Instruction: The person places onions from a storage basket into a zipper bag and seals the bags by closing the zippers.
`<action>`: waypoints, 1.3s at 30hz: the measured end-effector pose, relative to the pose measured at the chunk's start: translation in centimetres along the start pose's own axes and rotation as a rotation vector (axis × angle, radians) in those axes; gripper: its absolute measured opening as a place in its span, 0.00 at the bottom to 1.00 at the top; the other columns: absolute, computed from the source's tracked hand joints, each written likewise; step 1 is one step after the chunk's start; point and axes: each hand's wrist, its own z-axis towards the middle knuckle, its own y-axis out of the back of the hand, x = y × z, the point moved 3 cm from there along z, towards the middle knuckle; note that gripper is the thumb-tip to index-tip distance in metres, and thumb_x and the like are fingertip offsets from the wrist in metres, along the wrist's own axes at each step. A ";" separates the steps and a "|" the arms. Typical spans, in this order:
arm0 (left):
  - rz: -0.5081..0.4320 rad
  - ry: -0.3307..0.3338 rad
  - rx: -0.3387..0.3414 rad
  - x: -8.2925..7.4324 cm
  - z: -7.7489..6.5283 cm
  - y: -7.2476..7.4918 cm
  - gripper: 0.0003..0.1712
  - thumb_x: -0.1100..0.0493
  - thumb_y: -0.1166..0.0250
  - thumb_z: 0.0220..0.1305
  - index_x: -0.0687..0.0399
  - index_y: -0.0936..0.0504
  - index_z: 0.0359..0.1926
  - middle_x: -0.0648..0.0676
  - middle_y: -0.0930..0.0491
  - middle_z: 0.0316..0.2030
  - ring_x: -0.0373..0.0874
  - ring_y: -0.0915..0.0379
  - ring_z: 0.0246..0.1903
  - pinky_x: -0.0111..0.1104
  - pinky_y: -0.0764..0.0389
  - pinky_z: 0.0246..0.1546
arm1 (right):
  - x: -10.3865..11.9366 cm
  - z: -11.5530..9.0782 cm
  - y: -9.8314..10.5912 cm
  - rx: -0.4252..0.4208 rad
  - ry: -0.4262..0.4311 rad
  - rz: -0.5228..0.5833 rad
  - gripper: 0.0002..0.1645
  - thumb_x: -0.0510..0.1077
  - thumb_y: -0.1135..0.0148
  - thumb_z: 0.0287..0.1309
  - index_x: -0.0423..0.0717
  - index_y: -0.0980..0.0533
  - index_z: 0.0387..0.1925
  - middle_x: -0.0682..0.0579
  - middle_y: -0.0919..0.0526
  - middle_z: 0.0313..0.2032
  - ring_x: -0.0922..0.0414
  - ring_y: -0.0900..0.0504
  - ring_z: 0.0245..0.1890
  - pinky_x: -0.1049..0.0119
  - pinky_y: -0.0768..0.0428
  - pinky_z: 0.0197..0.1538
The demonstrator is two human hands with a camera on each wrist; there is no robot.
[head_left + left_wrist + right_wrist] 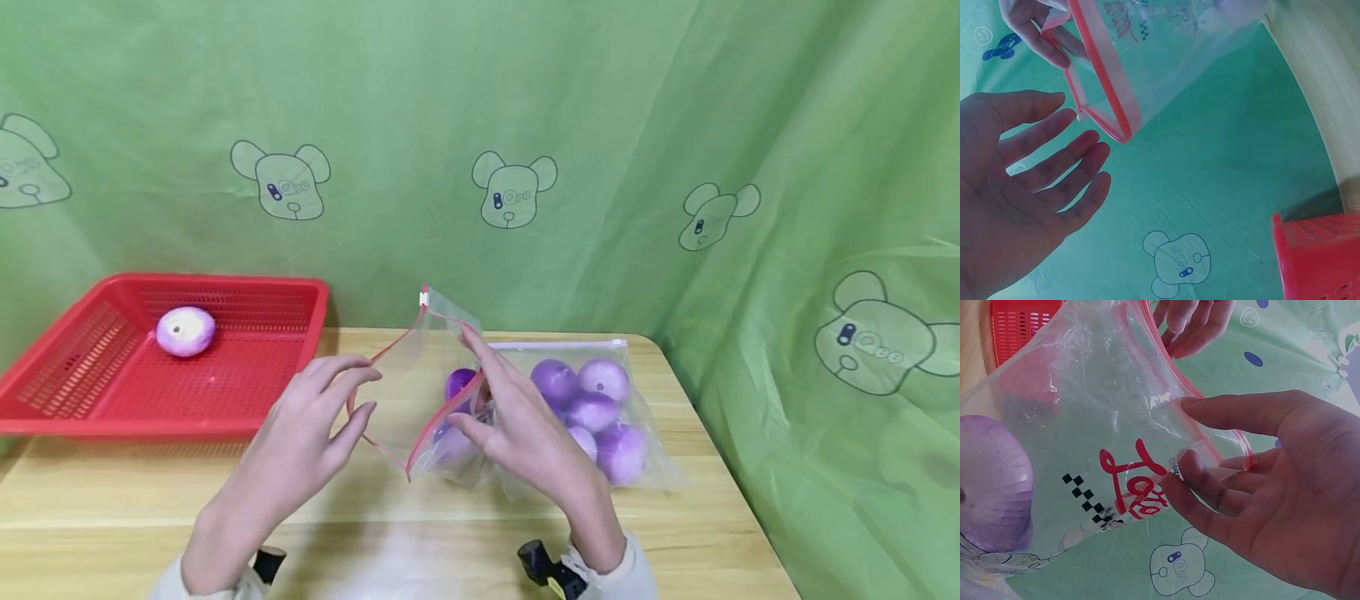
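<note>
A clear zip bag (pixel 444 419) with red zip edging and a white slider stands with its mouth wide apart between both hands. My right hand (pixel 525 425) holds its right edge, thumb on one face and fingers on the other. My left hand (pixel 300 425) is beside the left edge of the mouth, fingers loosely spread and thumb apart from them. Low in the bag lies a purple onion (pixel 994 484), showing through the printed plastic. Just right of it, partly behind my right hand, a second zip bag (pixel 651 417) with a lilac strip lies holding several purple onions (pixel 592 411).
On the left of the wooden table (pixel 420 542) stands a red perforated basket (pixel 225 427), with one purple-and-white onion (pixel 186 332) inside. A green curtain (pixel 390 100) with printed bear heads hangs behind the table and down its right side.
</note>
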 end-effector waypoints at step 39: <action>0.054 0.310 0.066 12.4 -2.9 0.4 0.21 0.69 0.35 0.61 0.65 0.23 0.56 0.65 0.25 0.54 0.62 0.30 0.55 0.58 0.28 0.55 | 0.1 0.3 -0.7 0.026 -0.013 0.030 0.62 0.38 0.25 0.53 0.57 0.54 0.79 0.60 0.25 0.53 0.65 0.26 0.32 0.71 0.22 0.35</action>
